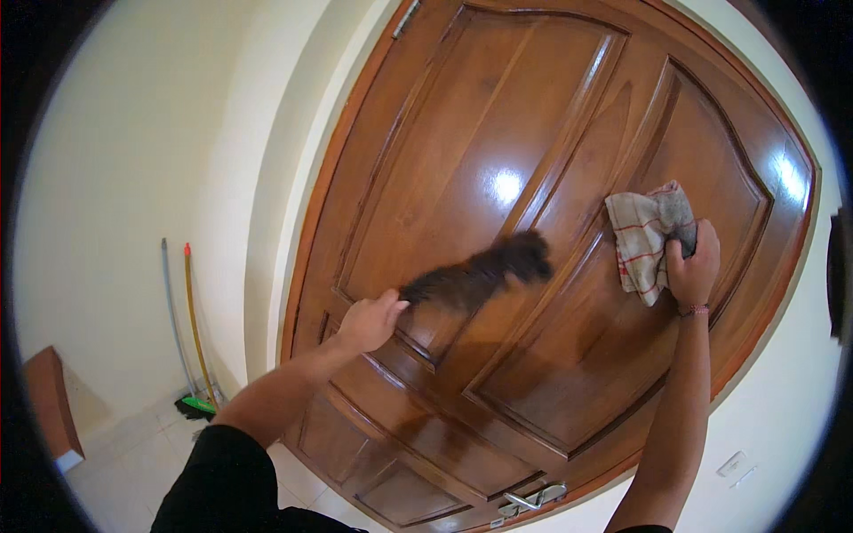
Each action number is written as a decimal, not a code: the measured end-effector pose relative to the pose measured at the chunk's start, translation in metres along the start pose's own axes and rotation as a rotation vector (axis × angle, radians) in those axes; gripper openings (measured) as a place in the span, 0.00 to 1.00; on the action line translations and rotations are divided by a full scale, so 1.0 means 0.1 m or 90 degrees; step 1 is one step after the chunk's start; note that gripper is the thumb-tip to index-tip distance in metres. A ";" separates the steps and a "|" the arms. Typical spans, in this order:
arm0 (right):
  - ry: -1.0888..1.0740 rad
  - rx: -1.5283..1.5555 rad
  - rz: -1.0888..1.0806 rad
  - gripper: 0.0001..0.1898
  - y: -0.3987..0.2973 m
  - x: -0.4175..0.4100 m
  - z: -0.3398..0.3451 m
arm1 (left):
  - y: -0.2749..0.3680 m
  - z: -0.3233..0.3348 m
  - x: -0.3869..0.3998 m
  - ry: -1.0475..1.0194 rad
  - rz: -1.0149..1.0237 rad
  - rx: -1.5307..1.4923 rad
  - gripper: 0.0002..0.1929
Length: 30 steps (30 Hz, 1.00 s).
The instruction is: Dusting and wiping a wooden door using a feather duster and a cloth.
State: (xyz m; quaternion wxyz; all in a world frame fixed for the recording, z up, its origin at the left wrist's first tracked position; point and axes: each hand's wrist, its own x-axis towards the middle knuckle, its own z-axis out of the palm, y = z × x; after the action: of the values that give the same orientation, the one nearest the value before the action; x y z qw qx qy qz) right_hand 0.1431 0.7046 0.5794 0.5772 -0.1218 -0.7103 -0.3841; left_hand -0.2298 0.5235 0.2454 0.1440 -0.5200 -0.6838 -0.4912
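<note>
A varnished wooden panel door [460, 193] fills the middle of the view. My left hand [370, 323] grips one end of a dark feather duster [473, 273], which is blurred and stretches to the right in front of the door's left panels; whether it touches the wood I cannot tell. In my right hand [694, 266] is a bunched checked cloth [640, 233], white and grey with red lines, held at the door's upper right panel. The fingers of that hand are partly hidden by the cloth.
A metal lever handle [530, 500] juts from the door's lower edge in view. On the left, a green-headed broom [196, 403] and another long pole [174, 313] lean against the cream wall [140, 166]. A brown wooden piece [53, 400] stands at far left. A wall switch [732, 464] sits lower right.
</note>
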 end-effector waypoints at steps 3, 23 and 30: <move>-0.013 -0.026 0.026 0.12 -0.04 -0.01 0.09 | -0.14 0.22 -0.02 0.224 -0.163 -0.192 0.17; 0.004 -0.083 0.046 0.13 -0.50 0.19 0.48 | 0.27 -1.38 2.21 0.276 0.084 -0.091 0.23; 0.016 -0.082 0.051 0.13 -0.53 0.35 0.47 | 0.31 -1.63 2.62 0.372 0.004 -0.162 0.22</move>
State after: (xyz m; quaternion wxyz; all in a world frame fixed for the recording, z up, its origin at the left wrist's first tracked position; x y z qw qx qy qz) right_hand 0.0662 0.6918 0.5878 0.5920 -0.1822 -0.6710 -0.4075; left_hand -0.3644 0.5380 0.5250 0.2695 -0.3725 -0.5449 -0.7012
